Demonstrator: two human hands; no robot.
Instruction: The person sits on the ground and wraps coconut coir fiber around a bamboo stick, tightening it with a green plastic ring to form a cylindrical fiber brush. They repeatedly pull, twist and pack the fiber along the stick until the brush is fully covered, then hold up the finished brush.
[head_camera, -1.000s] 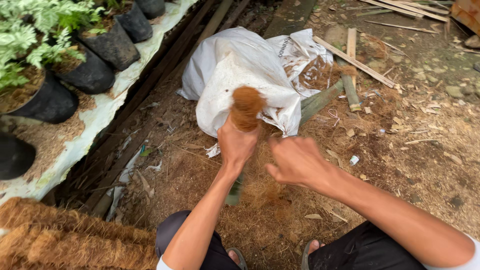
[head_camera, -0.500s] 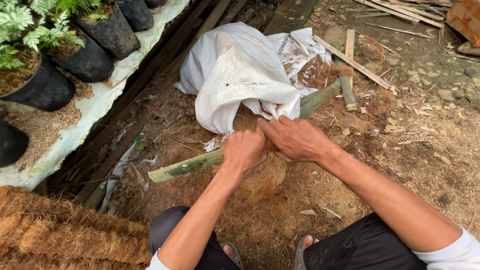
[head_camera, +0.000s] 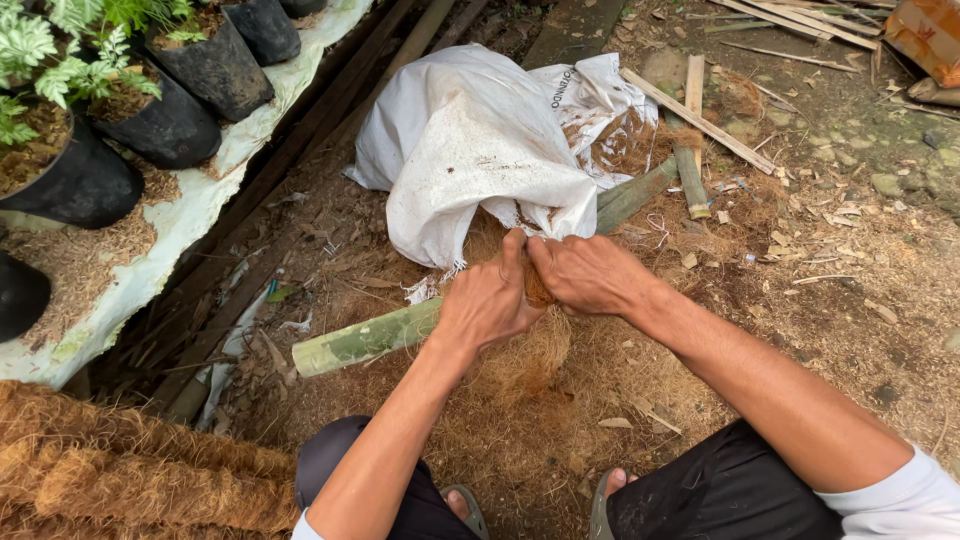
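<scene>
Both of my hands are closed around one clump of coconut fibre (head_camera: 538, 290), and from the head view that is where all the action sits: my left hand (head_camera: 487, 300) curls tight on the near side of the clump, thumb pointing up, while my right hand (head_camera: 590, 275) pinches in from the other side, knuckles nearly touching the left, so the grip is narrow and full of fibre. The clump sits directly over the green bamboo pole (head_camera: 365, 338), which runs slanting under my wrists and reappears past the white sack (head_camera: 470, 150) just beyond the clump. More loose fibre (head_camera: 525, 365) hangs and spreads right below the clump, draping toward my knees. Left of the clump, well apart, black nursery pots (head_camera: 170, 125) with ferns stand on a pale sheet (head_camera: 190, 215), and fibre-wrapped poles (head_camera: 130, 475) lie at the lower left, far from the clump. Thin wooden slats (head_camera: 700, 125) lie beyond the sack on the right. Now the risk, as I judge it: the strands are short and springy, so if either pinch slackens, the clump could fluff open and shed onto the littered ground. The pole is round and unbraced too, so an uneven pull from one hand might roll it away from the clump.
</scene>
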